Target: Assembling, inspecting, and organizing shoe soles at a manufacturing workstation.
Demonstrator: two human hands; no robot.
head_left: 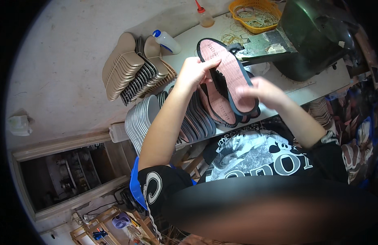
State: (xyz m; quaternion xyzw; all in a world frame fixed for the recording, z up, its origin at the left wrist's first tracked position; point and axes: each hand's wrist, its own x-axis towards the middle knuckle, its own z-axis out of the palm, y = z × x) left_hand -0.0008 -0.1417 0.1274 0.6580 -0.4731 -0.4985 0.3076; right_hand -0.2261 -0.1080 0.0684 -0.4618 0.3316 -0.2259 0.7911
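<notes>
A pink shoe sole (228,69) with a dark rim is tilted up over the table edge. My left hand (195,72) grips its left edge, thumb pressed on the pink face and the other fingers partly hidden behind it. My right hand (266,93) is at the right edge near the lower end; motion blurs its fingers, so whether it grips or only touches the sole I cannot tell. Below the sole in my hands, another pink sole (222,109) lies with dark-edged ones partly hidden under it.
Tied stacks of beige insoles (123,67) and a row of grey soles (143,114) stand to the left. A white bottle with a blue cap (167,42), a red-tipped bottle (205,18) and a yellow basket (256,28) of cords sit behind. A dark green machine (311,36) juts in from the right.
</notes>
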